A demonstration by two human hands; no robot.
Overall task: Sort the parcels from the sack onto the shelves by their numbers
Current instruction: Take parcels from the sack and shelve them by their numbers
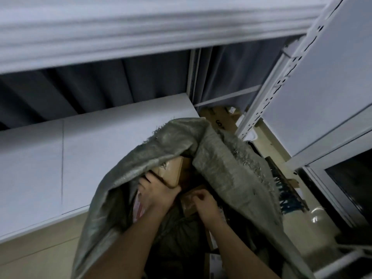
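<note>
A grey woven sack (227,164) stands open below me on the floor, its frayed mouth pulled wide. Both my arms reach down into it. My left hand (157,192) grips a brown cardboard parcel (171,172) near the sack's upper opening, fingers curled round its near edge. My right hand (203,204) pinches a smaller brown taped parcel (188,203) deeper in the sack. More parcels lie in the dark bottom of the sack, including one with a white label (214,260). A white and red packet (138,210) shows beside my left wrist.
White metal shelves stand around me: a wide white shelf board (80,150) on the left, a shelf edge (141,37) overhead and a perforated upright (267,101) on the right. Cardboard boxes (219,117) lie on the floor behind the sack. A grey curtain (120,81) hangs behind.
</note>
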